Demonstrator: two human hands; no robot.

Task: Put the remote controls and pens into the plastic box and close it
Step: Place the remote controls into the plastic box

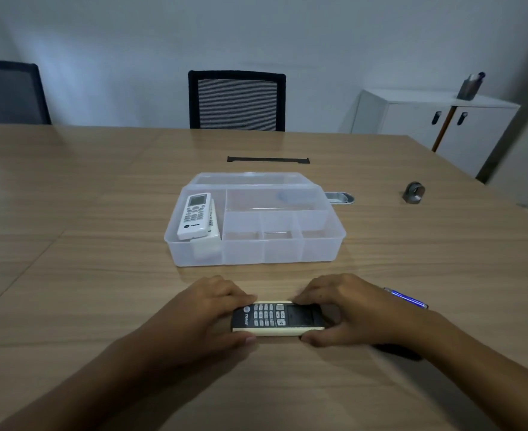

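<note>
A black-faced remote control with a cream body (pixel 277 317) lies sideways near the table's front edge. My left hand (pixel 208 309) grips its left end and my right hand (pixel 343 306) grips its right end. Beyond it stands the clear plastic box (pixel 324 241), lid open toward the back. A white remote (pixel 193 215) lies in its long left compartment on top of a second white remote (pixel 213 227). A blue pen (pixel 407 297) rests on the table right of my right hand. A dark object (pixel 399 351) shows partly under my right wrist.
A small dark metal ring-shaped object (pixel 413 192) sits at the right. A black strip (pixel 268 159) and a metal cable port (pixel 340 197) lie behind the box. Black chairs (pixel 237 101) stand across the table; a white cabinet (pixel 427 122) is at the far right.
</note>
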